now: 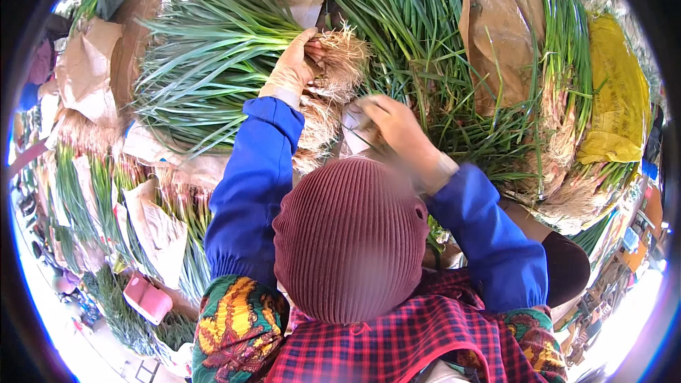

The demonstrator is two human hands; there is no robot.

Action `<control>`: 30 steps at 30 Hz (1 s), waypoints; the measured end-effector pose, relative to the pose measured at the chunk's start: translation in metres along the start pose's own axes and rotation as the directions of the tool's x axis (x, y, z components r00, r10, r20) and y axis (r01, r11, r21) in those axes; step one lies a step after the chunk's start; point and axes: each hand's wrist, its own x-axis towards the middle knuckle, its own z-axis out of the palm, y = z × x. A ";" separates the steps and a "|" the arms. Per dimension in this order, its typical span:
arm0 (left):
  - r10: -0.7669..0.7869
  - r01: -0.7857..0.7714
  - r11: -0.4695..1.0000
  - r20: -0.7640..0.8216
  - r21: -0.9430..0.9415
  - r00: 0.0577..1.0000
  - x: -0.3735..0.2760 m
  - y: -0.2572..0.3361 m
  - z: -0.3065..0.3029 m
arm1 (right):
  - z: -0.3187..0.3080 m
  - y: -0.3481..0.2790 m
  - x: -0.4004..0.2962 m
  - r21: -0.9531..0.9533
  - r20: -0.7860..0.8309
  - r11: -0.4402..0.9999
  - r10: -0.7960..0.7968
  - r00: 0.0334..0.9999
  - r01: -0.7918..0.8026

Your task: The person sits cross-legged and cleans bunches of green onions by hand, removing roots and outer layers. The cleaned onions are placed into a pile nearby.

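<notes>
My left hand [292, 66] is closed around green stalks of a scallion-like vegetable [234, 45], just behind their roots. Pale, stringy roots [343, 56] stick out past its fingers to the right, and the long leaves fan out to the left. More root ends [314, 122] lie stacked below this hand. My right hand [399, 127] is blurred and bent over a pale patch of material [355, 130] beside the roots. Whether its fingers pinch anything cannot be made out.
Loose green stalks [420, 26] lie ahead on the right, beside a brown sheet [503, 32]. Farther right are a rooted bundle [558, 106] and a yellow sack [612, 90]. Wrapped bundles [101, 170] and a pink block-like object [147, 298] are at left. My knit cap [351, 239] covers the lower middle.
</notes>
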 end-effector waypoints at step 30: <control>0.023 -0.027 0.996 -0.051 -0.084 0.998 -0.022 0.016 0.039 | 0.005 -0.007 0.019 0.326 -0.030 0.941 0.101 0.994 -0.086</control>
